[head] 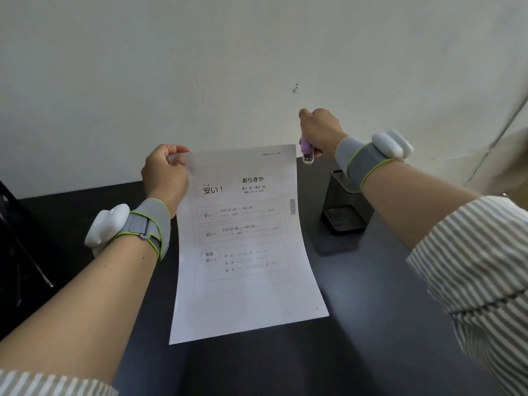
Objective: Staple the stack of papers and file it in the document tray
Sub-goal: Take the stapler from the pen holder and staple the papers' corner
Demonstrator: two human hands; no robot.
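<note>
A white stack of papers point(245, 252) printed with Japanese text is lifted at its far end, while its near edge rests on the dark table point(371, 295). My left hand point(164, 174) pinches the top left corner of the stack. My right hand point(318, 132) grips a small purple stapler point(306, 151), held upright just beyond the top right corner of the papers. Whether the stapler touches the paper I cannot tell. A black mesh tray point(344, 207) stands on the table to the right of the papers, partly hidden by my right wrist.
A white wall point(200, 67) rises right behind the table, with a small nail or hook point(296, 87) in it. A dark frame point(20, 238) stands at the left edge. Both wrists wear grey bands with white devices.
</note>
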